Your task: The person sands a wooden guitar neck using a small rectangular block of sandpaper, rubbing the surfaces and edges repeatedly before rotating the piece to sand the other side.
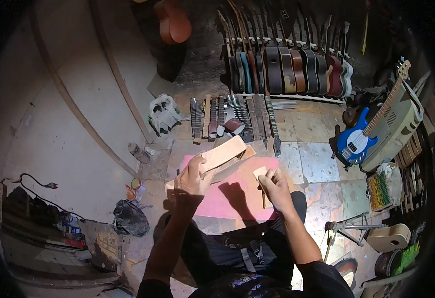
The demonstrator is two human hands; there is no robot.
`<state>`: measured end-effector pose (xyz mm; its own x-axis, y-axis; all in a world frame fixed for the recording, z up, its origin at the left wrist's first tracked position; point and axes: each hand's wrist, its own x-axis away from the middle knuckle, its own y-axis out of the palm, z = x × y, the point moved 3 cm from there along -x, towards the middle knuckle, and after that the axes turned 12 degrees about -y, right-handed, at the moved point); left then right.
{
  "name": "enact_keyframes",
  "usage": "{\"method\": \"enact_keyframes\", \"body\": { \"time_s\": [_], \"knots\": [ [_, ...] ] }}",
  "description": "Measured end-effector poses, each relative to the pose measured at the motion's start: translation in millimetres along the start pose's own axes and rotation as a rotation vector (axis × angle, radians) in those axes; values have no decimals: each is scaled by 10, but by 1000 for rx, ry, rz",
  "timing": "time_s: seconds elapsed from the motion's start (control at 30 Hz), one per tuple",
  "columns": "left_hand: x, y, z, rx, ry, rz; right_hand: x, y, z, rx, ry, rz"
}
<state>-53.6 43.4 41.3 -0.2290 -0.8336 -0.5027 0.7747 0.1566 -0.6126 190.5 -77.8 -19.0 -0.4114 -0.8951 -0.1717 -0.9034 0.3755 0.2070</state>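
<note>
Over pink sheet (218, 206) | left fingers (193, 165): wood (225, 153) edge | right fingers (266, 181): scrap (260, 172) | gap between

Mixed light, v. uneven — brightest mid-frame & to the right, where floor tiles (319, 156) glare near-white; looks to come from above right. Pale wood block (223, 155) well lit on top; hard, dark hand-shaped shadow on the pink sheet (217, 206). Wall (43, 149) at left dull grey, guitars (284, 69) at back dim, lower-left corner murky. Centre fairly sharp, far detail soft. Fisheye bends straight edges nr the rim — black vignette round the corners
</note>
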Motion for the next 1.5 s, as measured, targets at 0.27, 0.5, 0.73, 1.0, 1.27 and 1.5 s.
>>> {"method": "enact_keyframes", "body": {
  "time_s": [0.27, 0.5, 0.73, 1.0, 1.27, 1.5],
  "knots": [
    [-86, -111, 457, -110, -242, -169, -28, 604, -657, 439, -546, -218],
    [59, 202, 474, -169, -270, -215, 19, 868, -844, 862, -751, -237],
    [31, 259, 413, -109, -215, -206, 136, 879, -779, 868, -739, -160],
    [1, 168, 464, -159, -193, -275, 76, 904, -682, 777, -757, -89],
    [-15, 168, 479, -188, -226, -272, 40, 881, -702, 780, -771, -94],
    [17, 195, 435, -185, -252, -218, 96, 844, -600, 702, -814, -87]
  ]
}}
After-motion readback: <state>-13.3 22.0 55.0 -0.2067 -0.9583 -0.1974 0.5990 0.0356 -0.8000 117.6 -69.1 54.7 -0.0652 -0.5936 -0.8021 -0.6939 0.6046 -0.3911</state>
